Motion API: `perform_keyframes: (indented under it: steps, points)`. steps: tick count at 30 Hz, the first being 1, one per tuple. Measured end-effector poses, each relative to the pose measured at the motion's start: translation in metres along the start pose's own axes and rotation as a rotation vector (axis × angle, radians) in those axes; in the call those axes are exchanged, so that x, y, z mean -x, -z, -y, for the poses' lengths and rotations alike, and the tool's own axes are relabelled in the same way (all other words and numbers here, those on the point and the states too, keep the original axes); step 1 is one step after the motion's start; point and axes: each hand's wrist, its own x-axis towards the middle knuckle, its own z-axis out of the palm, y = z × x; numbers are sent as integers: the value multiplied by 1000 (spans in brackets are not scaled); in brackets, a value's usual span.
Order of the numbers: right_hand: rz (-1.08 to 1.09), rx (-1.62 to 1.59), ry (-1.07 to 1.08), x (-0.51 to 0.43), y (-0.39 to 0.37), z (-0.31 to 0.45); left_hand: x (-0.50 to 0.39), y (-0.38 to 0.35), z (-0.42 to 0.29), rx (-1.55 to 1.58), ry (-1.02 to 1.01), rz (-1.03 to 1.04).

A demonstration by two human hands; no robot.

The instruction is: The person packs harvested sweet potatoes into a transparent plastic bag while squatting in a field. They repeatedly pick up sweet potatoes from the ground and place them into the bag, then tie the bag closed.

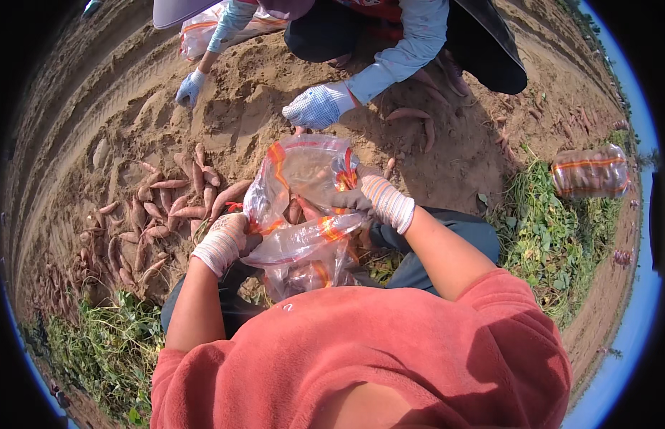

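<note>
Between my knees stands a clear plastic bag (297,244) with orange and red stripes, its mouth spread wide. Several sweet potatoes (309,208) show inside it. My left hand (228,236), in a striped knit glove with a dark palm, grips the left side of the rim. On the right side, my right hand (374,194) in a matching glove grasps the other edge. To the left of the bag, a heap of loose sweet potatoes (166,214) lies on the soil, one long root almost touching the bag.
Opposite me a person crouches, one dotted-gloved hand (319,106) just beyond the bag's far rim, the other gloved hand (191,88) over the sandy soil (241,96). A filled bag (590,170) lies at the right by green vines (546,230). More vines (102,343) spread at lower left.
</note>
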Motion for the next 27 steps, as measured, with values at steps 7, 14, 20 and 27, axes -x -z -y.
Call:
perform_keyframes:
  steps: [7, 14, 20, 27]
  points:
    - [-103, 1207, 669, 20, 13, -21, 31, 17, -13, 1288, 158, -316]
    - [124, 151, 457, -10, 21, -40, -5, -22, 54, 2106, 31, -386]
    - [213, -998, 353, -6, 22, -35, 34, -9, 15, 1662, -33, -444]
    - [254, -545, 383, 87, -25, -68, 124, -86, -30, 1274, 109, -66]
